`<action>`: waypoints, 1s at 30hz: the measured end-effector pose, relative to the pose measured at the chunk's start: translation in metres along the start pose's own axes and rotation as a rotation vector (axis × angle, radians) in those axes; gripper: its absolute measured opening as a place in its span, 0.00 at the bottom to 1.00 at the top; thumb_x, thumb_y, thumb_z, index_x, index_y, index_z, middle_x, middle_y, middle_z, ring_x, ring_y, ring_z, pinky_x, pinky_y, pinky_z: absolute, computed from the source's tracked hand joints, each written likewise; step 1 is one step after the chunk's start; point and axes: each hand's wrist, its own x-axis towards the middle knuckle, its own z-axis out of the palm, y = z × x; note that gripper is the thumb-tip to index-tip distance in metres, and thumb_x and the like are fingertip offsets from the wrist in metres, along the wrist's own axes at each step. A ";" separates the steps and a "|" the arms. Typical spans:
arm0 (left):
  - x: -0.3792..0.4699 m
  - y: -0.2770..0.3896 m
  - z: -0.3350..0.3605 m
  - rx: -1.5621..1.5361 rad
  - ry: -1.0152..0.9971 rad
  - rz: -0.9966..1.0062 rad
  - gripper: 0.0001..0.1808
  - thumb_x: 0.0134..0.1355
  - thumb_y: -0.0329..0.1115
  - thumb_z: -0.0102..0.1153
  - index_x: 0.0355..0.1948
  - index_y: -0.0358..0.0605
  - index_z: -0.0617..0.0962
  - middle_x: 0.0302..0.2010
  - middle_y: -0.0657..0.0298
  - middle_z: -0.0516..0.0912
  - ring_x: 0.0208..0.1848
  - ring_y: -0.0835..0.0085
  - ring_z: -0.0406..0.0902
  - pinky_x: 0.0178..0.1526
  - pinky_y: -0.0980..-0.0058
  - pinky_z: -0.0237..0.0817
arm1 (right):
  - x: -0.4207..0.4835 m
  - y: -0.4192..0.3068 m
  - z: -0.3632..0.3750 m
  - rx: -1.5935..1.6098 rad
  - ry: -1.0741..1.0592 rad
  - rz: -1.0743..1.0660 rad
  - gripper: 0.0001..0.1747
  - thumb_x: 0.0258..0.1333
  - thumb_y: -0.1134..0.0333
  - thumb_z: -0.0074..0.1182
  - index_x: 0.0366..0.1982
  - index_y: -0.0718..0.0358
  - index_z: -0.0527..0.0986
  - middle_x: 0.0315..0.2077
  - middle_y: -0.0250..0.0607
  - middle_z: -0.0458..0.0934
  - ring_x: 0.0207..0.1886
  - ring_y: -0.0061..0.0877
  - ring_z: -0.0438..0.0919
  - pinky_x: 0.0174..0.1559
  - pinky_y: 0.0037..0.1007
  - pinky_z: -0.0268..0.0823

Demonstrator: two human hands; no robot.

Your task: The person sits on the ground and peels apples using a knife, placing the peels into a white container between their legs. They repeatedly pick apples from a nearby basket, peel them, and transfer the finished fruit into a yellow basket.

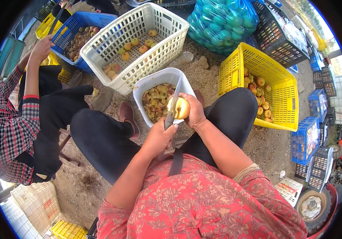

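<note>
My left hand (158, 135) is closed around the handle of a long knife (177, 95). Its blade points away from me and lies against the left side of a yellow apple (183, 108). Pale cut flesh shows on the apple beside the blade. The fingers of my right hand (196, 111) grip the apple from the right. Both hands are above the near rim of a white plastic bucket (139, 89) between my knees. Apple pieces and trimmings (156, 100) lie inside it.
A white crate (130, 76) with several apples stands beyond the bucket. To the right is a yellow crate (281, 80) of apples. A co-worker (12, 131) sits at left by a blue crate (84, 16). A blue bag of round fruit (223, 25) stands behind.
</note>
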 end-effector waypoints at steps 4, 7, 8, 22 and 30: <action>0.004 0.006 -0.004 0.159 0.030 0.029 0.17 0.70 0.39 0.56 0.51 0.38 0.70 0.22 0.68 0.71 0.15 0.81 0.67 0.19 0.78 0.61 | 0.003 -0.003 0.003 0.092 -0.032 0.071 0.23 0.63 0.58 0.40 0.47 0.69 0.74 0.39 0.46 0.81 0.43 0.32 0.81 0.51 0.34 0.73; 0.002 0.010 -0.006 -0.060 -0.061 -0.059 0.17 0.69 0.40 0.57 0.50 0.38 0.71 0.24 0.65 0.75 0.19 0.76 0.71 0.23 0.73 0.65 | 0.004 -0.003 0.003 0.128 -0.023 0.063 0.23 0.63 0.58 0.40 0.47 0.69 0.74 0.39 0.45 0.81 0.43 0.33 0.81 0.51 0.34 0.72; 0.001 0.010 -0.005 -0.128 -0.085 -0.070 0.18 0.69 0.40 0.57 0.50 0.38 0.71 0.24 0.63 0.76 0.20 0.74 0.73 0.24 0.71 0.66 | 0.003 -0.003 0.003 0.140 -0.024 0.063 0.23 0.63 0.57 0.40 0.47 0.69 0.74 0.40 0.45 0.81 0.43 0.33 0.81 0.51 0.34 0.72; -0.005 0.004 0.020 1.041 0.370 0.378 0.15 0.65 0.38 0.57 0.43 0.39 0.69 0.33 0.41 0.82 0.35 0.42 0.81 0.36 0.50 0.72 | -0.007 -0.008 0.008 0.275 -0.134 0.066 0.23 0.65 0.62 0.31 0.47 0.67 0.74 0.39 0.47 0.81 0.42 0.34 0.80 0.48 0.35 0.73; 0.003 -0.002 0.024 1.148 0.373 0.374 0.14 0.64 0.35 0.56 0.41 0.38 0.67 0.31 0.46 0.82 0.31 0.47 0.83 0.33 0.56 0.76 | -0.014 -0.002 0.014 0.123 0.151 -0.106 0.21 0.69 0.60 0.31 0.46 0.66 0.73 0.39 0.44 0.79 0.41 0.31 0.79 0.48 0.34 0.72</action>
